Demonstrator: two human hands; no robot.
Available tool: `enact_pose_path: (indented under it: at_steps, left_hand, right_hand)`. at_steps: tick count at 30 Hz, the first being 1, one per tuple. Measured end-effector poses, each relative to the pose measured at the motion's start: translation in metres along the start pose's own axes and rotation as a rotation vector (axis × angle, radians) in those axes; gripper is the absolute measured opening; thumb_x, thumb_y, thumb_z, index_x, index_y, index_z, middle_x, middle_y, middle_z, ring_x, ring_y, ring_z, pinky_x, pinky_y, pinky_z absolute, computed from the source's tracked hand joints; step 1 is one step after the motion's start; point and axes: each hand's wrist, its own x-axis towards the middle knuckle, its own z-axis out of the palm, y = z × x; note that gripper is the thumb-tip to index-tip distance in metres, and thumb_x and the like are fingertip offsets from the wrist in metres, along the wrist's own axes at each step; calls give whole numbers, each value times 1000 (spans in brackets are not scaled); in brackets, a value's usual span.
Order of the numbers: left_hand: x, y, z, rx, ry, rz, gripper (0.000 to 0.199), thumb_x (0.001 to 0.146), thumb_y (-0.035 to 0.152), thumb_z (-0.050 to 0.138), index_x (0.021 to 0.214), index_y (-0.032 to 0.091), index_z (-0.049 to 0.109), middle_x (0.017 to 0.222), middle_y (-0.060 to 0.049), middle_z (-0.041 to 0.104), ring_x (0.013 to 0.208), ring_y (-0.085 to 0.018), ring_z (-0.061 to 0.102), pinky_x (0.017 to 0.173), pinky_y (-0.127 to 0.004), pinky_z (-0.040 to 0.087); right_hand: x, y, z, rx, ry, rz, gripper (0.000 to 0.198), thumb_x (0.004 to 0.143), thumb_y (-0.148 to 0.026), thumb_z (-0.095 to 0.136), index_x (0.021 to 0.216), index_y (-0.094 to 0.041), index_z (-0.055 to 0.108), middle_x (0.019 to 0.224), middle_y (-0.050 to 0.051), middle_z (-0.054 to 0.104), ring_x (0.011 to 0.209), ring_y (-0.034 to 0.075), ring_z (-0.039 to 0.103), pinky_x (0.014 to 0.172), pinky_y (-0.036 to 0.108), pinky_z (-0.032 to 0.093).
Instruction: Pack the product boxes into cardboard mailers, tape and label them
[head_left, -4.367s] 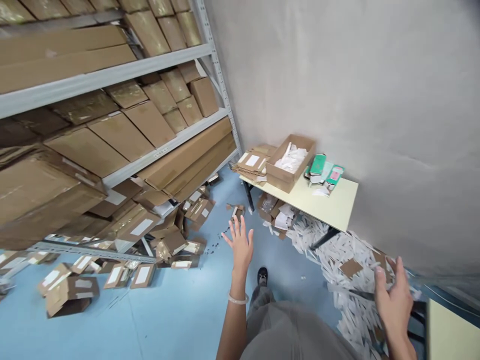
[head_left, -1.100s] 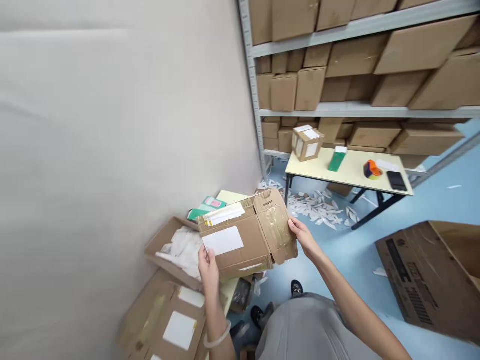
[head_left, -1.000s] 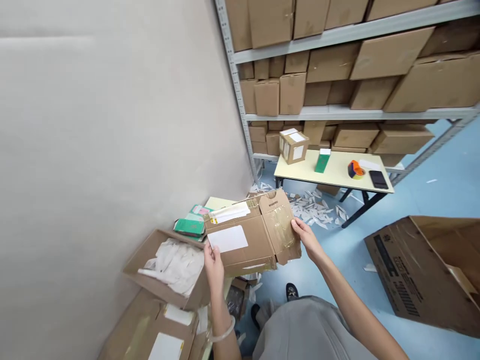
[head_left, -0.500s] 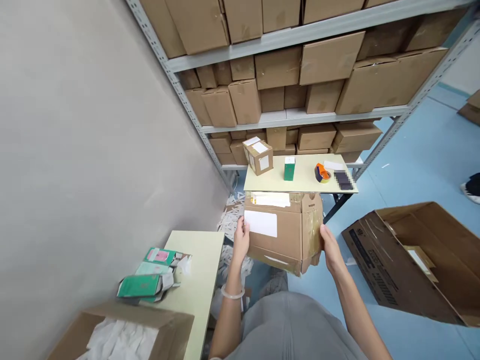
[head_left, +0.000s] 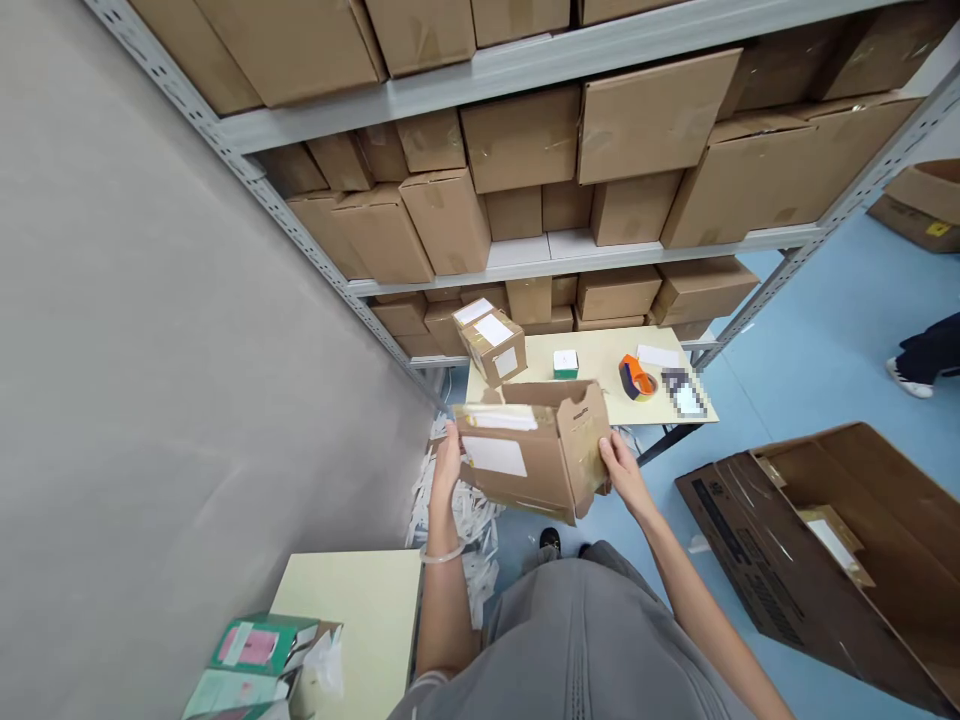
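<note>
Between my two hands I hold a brown cardboard box [head_left: 536, 470] in the air at the front edge of the small table. It is tilted, its top looks open, and white labels and tape show on the side facing me. My left hand [head_left: 448, 462] grips its left end; my right hand [head_left: 621, 468] grips the right end, near a cut-out handle. Beyond it on the table stand a small taped carton [head_left: 491, 342] with white labels and a green box with a white top [head_left: 565, 364]. An orange tape dispenser [head_left: 636, 378] lies farther right.
Shelves full of cartons [head_left: 525, 137] rise behind the table [head_left: 607, 350]. A large open carton [head_left: 787, 560] stands on the floor at right. At lower left, a side table [head_left: 360, 610] bears green packaging [head_left: 255, 645]. Paper shreds [head_left: 476, 515] lie below. A person's foot [head_left: 911, 377] shows far right.
The box has tipped so that its open top now shows, and it has shifted slightly left in view. My view has moved nearer the shelves. Both hands keep their hold.
</note>
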Motion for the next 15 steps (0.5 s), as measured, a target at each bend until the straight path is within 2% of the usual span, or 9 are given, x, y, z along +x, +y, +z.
enact_pose_path:
  at_steps: [6,9,12,15]
  left_hand:
    - [30,4,1,-73,39,-200,65,87,71,47,118,18,68,121,-15,70,106,-28,69,87,-40,57]
    - [42,5,7,-108,128,-309,61,91,68,44,117,18,68,120,-15,70,107,-28,68,88,-42,56]
    - [54,6,11,-151,223,-403,67,94,67,34,116,14,67,119,-18,70,107,-30,67,85,-42,56]
    - [63,5,13,-76,249,-333,58,94,59,45,114,9,67,114,-18,71,99,-27,68,81,-40,58]
  right_hand:
    - [67,23,21,-55,-239,-46,44,92,-57,44,113,-23,60,102,6,66,98,23,59,90,36,48]
    - [102,35,27,-63,-368,-81,43,93,-54,42,117,-21,60,106,7,66,101,22,59,93,35,46]
    - [137,44,29,-68,-469,-105,43,94,-51,43,121,-21,59,110,7,67,105,23,59,93,35,46]
    - [171,50,30,-74,-556,-152,44,95,-50,43,125,-21,58,117,9,66,109,24,59,94,36,46]
